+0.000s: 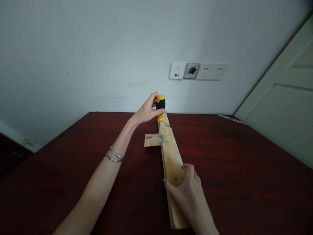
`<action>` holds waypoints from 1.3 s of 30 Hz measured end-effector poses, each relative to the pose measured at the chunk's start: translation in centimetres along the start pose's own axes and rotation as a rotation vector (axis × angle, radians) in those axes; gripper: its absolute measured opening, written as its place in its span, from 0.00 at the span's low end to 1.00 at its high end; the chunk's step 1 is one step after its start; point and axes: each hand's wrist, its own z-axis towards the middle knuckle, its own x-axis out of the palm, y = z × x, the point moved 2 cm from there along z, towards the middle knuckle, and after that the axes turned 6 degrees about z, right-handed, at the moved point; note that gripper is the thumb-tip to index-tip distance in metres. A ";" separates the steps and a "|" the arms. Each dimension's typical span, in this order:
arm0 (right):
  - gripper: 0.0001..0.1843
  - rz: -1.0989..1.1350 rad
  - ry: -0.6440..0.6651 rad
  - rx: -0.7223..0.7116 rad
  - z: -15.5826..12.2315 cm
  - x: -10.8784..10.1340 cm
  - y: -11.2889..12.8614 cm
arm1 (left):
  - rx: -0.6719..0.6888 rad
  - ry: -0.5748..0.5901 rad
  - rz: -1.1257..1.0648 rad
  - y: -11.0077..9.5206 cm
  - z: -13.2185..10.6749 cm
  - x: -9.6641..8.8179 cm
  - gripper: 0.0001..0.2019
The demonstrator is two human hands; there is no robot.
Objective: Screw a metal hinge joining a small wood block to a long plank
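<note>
My left hand is closed around a screwdriver with a yellow and black handle, held upright. Its shaft points down at a small metal hinge; whether the tip sits in a screw is too small to tell. The hinge lies across the joint between a long pale wooden board and a short wooden piece on its left side. Near the board's close end, my right hand grips it across its width, thumb on the left edge and fingers on the right.
The dark red wooden table reaches back to a white wall. Wall sockets sit above the table at the right. A thin flat strip lies at the back right, close to a white panelled door.
</note>
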 end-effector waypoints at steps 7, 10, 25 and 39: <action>0.26 -0.024 -0.026 -0.039 -0.3 0.0 0.2 | 0.054 -0.173 0.361 0.6 -0.1 1.2 0.20; 0.26 -0.027 -0.024 -0.042 -0.3 0.1 0.2 | 0.128 -0.293 0.500 0.6 -0.2 1.1 0.23; 0.26 0.011 -0.041 -0.040 -0.3 0.0 -0.1 | -0.092 -0.112 -0.241 1.9 0.1 0.4 0.13; 0.26 0.001 -0.039 -0.057 -0.1 0.1 -0.3 | -0.056 -0.400 -0.177 2.0 0.2 1.3 0.17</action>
